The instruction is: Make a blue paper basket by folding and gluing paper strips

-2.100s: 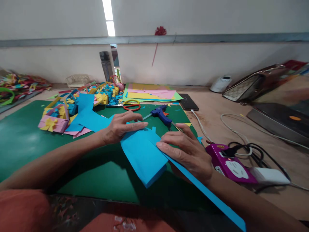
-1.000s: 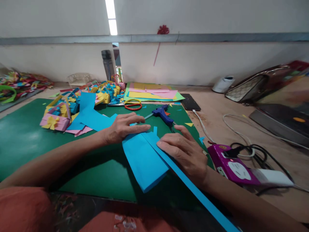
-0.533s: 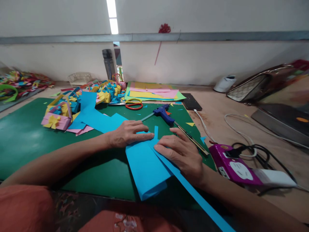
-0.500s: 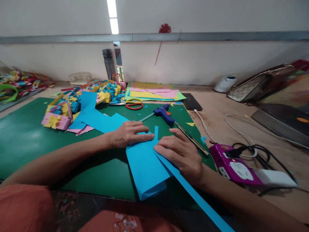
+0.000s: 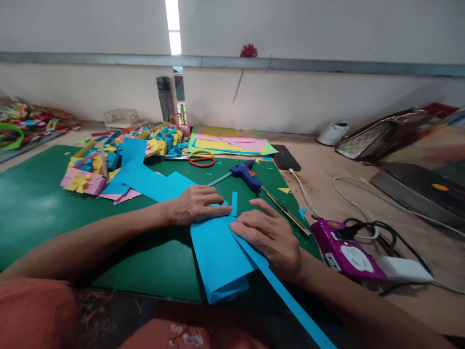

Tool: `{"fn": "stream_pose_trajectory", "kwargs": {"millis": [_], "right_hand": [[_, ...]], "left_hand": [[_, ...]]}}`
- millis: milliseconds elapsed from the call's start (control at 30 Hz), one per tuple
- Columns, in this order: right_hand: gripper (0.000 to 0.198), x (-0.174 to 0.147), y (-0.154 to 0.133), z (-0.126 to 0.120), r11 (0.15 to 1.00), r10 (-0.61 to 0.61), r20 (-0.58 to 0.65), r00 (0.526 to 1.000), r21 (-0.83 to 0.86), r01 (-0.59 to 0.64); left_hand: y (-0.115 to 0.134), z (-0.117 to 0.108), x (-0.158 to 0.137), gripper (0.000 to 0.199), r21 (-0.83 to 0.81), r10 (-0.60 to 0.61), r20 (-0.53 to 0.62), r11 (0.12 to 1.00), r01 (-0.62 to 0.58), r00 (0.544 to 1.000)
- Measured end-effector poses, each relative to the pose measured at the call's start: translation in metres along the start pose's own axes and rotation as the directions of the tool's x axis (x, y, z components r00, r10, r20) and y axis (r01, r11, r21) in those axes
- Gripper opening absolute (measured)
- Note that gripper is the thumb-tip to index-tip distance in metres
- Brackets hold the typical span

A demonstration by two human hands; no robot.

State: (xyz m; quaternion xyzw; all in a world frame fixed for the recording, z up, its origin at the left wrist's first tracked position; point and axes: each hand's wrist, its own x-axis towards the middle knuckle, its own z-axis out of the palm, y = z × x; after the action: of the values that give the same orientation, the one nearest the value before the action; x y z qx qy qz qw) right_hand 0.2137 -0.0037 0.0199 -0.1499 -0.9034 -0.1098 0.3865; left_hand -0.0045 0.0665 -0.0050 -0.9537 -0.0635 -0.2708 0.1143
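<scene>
A folded sheet of blue paper (image 5: 221, 254) lies at the front of the green mat, its near end bent over in layers. My left hand (image 5: 198, 203) holds down its upper edge, fingers together and the index finger stretched along the edge. My right hand (image 5: 271, 235) presses on its right side with bent fingers, one finger raised. From under this hand a long blue paper strip (image 5: 290, 298) runs toward the lower right. A short blue strip end (image 5: 234, 203) stands out between the hands. My fingertips partly cover the paper.
Beyond my hands lie a blue glue gun (image 5: 247, 174), scissors (image 5: 201, 159) and a cutter knife (image 5: 290, 215). Small paper baskets (image 5: 85, 179) crowd the left, beside more blue paper (image 5: 145, 182). Coloured sheets (image 5: 232, 140) lie at the back. A purple power socket (image 5: 341, 249) with cables sits right.
The view has shifted slightly. Both hands stay on the folded blue paper, with little visible movement; the short blue strip end shows a little more.
</scene>
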Motion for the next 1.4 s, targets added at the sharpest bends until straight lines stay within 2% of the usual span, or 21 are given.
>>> {"fn": "stream_pose_trajectory", "kwargs": {"millis": [100,267,367,567,700,867,1100,1300,1367,1400], "right_hand": [[0.03,-0.001,0.0,0.001,1.0,-0.004,-0.01,1.0,-0.008,0.004],[0.029,0.001,-0.002,-0.002,1.0,0.015,0.037,0.999,-0.006,-0.014],[0.03,0.0,-0.001,-0.002,1.0,0.03,0.046,0.999,0.006,-0.03],[0.027,-0.001,-0.001,-0.002,0.996,0.091,-0.064,0.994,0.017,-0.09],[0.028,0.002,-0.007,-0.008,0.985,0.165,-0.018,0.986,0.044,-0.164],[0.027,0.001,-0.011,-0.011,0.98,0.192,-0.047,0.98,0.07,-0.189],[0.023,0.001,-0.01,-0.013,0.992,0.119,-0.014,0.993,0.042,-0.119],[0.016,0.005,-0.013,-0.02,0.997,0.069,0.032,0.997,0.022,-0.07],[0.015,0.005,-0.013,-0.022,0.998,0.065,0.043,0.997,0.004,-0.065],[0.016,0.005,-0.013,-0.023,0.998,0.063,0.043,0.997,-0.007,-0.063]], "left_hand": [[0.0,-0.001,0.001,0.034,0.032,0.032,-0.043,0.999,-0.031,0.999],[0.001,-0.002,0.002,0.032,0.043,0.038,-0.051,0.998,-0.036,0.998],[0.001,-0.001,0.001,0.034,0.036,0.016,-0.037,0.999,-0.015,0.999],[0.001,-0.001,0.0,0.038,-0.068,-0.078,-0.067,0.995,0.073,0.995],[0.003,-0.003,0.002,0.037,-0.105,-0.104,-0.073,0.99,0.096,0.992],[0.002,-0.002,0.001,0.034,-0.061,-0.114,-0.117,0.992,0.107,0.987],[-0.001,-0.009,0.004,0.037,0.014,-0.072,-0.157,0.997,0.075,0.985],[-0.001,-0.014,0.005,0.031,0.05,-0.068,-0.174,0.996,0.078,0.982],[-0.002,-0.011,0.005,0.029,-0.004,-0.122,-0.217,0.992,0.124,0.968],[-0.003,-0.01,0.006,0.029,-0.062,-0.188,-0.25,0.982,0.178,0.95]]}}
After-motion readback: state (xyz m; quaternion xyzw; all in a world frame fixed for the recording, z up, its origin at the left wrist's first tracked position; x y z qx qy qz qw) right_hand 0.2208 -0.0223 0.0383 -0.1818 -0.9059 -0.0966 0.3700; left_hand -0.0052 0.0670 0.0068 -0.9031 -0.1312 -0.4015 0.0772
